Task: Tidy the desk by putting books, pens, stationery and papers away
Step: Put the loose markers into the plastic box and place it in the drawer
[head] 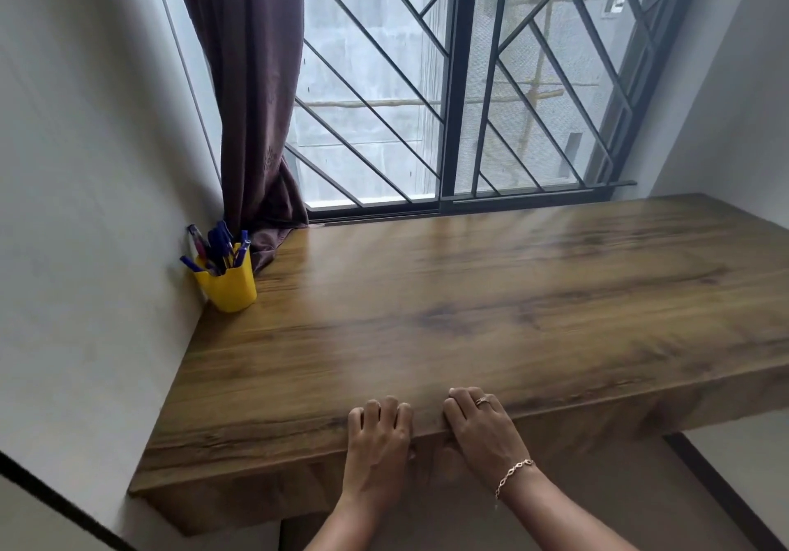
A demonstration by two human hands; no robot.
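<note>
- The left hand [378,431] and right hand [480,426] rest just apart on the desk's [469,294] near edge, fingers loose, holding nothing.
- The blue pens [222,247] stand in a yellow pen cup [228,288] at the far-left corner.
- The tidying looks finished, so only a last check seems needed.

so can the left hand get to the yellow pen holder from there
Probably yes, with a long stretch. The left hand rests on the near edge of the desk, and only bare wood lies between it and the yellow pen holder, which stands in the far left corner beside the wall and curtain.
</note>
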